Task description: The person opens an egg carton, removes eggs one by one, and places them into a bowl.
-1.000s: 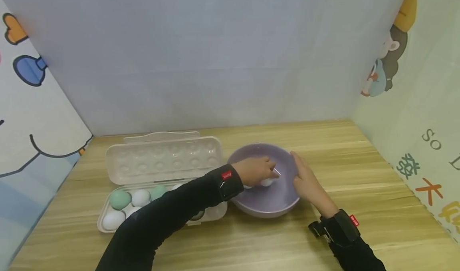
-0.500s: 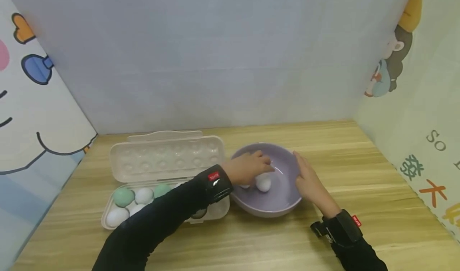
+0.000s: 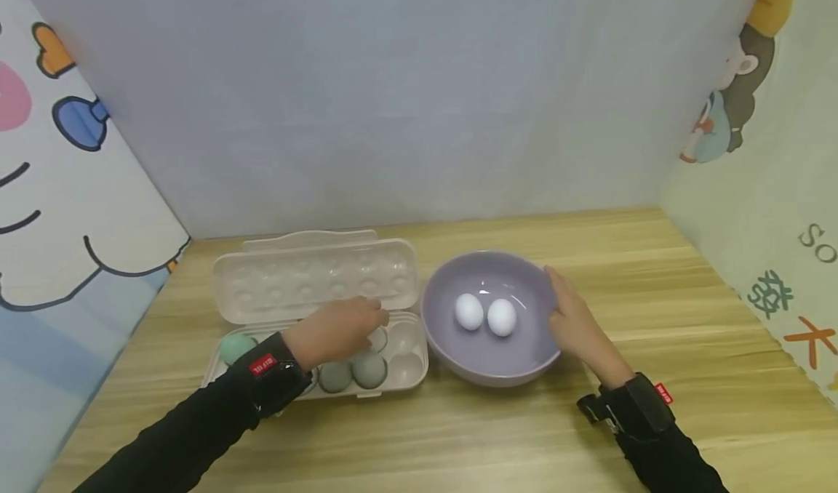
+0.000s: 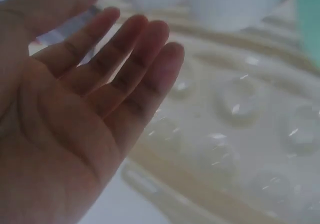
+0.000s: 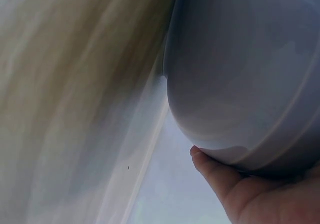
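Note:
In the head view my left hand [image 3: 340,327] is over the egg carton [image 3: 412,387], fingers near a white egg [image 3: 377,340]. The left wrist view shows its fingers extended and apart, holding nothing. Two grey-green eggs, one of them the front egg [image 3: 369,370], sit in the carton's front row. A light green egg [image 3: 237,347] lies at its left end; my hand and sleeve hide others. My right hand [image 3: 579,329] holds the right rim of the purple bowl [image 3: 491,362], a finger against its outer wall [image 5: 225,109]. Inside lie a left white egg [image 3: 469,312] and a right white egg [image 3: 502,318].
The carton's dimpled lid [image 3: 314,278] lies open behind its base. Carton and bowl stand side by side on a wood-grain table [image 3: 458,442]. A pale cloth wall [image 3: 419,100] rises behind, with printed panels left and right.
My left hand has let go of a white egg in the bowl and moved left to the carton. Two white eggs now show in the bowl. The right hand stays at the rim.

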Demonstrator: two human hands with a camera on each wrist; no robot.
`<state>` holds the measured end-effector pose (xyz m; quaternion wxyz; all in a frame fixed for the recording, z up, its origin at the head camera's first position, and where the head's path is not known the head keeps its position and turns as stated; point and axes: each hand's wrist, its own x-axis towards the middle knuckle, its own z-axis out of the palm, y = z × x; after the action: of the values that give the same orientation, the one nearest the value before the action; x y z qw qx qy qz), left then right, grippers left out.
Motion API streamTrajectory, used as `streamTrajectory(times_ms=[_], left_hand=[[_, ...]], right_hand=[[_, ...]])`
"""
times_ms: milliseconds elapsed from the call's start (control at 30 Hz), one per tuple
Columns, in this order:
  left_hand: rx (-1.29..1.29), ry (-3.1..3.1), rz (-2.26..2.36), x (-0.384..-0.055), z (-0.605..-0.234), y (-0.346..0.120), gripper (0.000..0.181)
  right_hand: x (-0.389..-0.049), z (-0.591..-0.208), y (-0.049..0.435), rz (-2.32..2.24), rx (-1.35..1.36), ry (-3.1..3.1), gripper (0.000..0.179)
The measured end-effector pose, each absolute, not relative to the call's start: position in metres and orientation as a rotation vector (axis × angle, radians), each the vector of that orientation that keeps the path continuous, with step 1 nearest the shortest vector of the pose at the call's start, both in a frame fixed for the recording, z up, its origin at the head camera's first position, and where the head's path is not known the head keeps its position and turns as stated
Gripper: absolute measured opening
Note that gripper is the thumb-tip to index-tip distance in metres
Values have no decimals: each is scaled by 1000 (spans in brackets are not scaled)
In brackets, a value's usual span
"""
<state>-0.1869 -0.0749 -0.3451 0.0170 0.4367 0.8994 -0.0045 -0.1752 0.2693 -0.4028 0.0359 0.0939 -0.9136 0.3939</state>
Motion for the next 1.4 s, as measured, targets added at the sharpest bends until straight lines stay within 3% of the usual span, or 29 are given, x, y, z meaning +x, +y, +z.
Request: streamTrajectory(times_ms=[167,467,833,1067,1267,1400], left_hand=[[1283,2815,-22,-191,-356,-79,14],[1197,2819,-30,-201,-360,-68,29],[1193,2792,-9,-192,-353,-65,24],[1353,2852,43,-178,-337,-72,14],[1578,2892,224,-176,-314,-56,37],[1691,2834,340,-176,-311,-34,41]], right_hand=[[-175,-403,272,1201,294,-2790,70],[-172,-400,268,1209,293,-2776,69],[-174,-401,265,1232,308,-2796,69],[-174,-401,266,1210,300,-2822,70],[-175,-400,268,1205,293,-2824,70],[-174,-401,268,1227,283,-2817,70]])
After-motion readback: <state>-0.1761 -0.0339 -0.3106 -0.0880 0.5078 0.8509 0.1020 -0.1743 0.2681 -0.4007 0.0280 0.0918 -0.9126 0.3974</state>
